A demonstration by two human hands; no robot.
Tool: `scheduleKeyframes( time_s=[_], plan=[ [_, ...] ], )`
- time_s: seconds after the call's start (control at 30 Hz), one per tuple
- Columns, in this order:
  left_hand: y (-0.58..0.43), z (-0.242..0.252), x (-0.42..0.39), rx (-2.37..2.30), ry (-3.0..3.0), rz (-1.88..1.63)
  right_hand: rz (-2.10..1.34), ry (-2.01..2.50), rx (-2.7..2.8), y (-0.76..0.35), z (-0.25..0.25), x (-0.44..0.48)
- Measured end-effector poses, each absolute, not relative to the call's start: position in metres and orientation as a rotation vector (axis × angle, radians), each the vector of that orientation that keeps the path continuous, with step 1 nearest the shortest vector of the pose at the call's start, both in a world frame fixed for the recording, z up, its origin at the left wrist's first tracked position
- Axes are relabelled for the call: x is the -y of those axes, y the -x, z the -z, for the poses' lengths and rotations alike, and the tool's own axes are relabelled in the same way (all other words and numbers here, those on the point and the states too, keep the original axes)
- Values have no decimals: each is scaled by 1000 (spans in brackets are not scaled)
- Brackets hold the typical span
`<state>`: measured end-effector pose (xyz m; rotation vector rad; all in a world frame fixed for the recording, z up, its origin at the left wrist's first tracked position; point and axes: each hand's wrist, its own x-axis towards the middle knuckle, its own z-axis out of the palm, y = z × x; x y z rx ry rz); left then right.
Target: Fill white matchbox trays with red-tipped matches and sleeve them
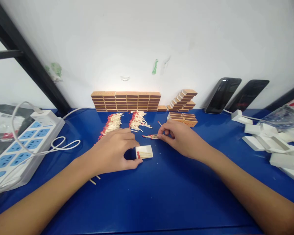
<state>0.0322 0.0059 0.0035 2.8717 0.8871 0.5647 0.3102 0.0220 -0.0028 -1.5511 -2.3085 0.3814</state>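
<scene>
Between the thumb and fingers of my left hand (115,148) is the end of a small white matchbox tray (147,150). Several red-tipped matches (144,155) lie inside the tray, heads to the left. My right hand (176,137) pinches the plain ends of a small bunch of matches (150,136), just above and right of the tray; their red heads point left. A single match (159,123) shows near the right fingers. Two heaps of loose matches (138,120) lie beyond my left hand, and part of the left heap is hidden behind it.
Stacked matchboxes (126,101) line the wall, with a stepped stack (182,100) and more boxes (192,120) to the right. Two phones (222,96) lean on the wall. Empty white trays (271,140) are piled far right. A power strip (26,143) with a white cable sits left.
</scene>
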Motion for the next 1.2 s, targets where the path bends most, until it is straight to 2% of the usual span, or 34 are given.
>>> scheduleKeyframes(
  time_s=[1.2],
  plan=[
    [-32,-4,-6,-861,-2913,-611,-469,1393,2393,-316,1,-17]
  ],
)
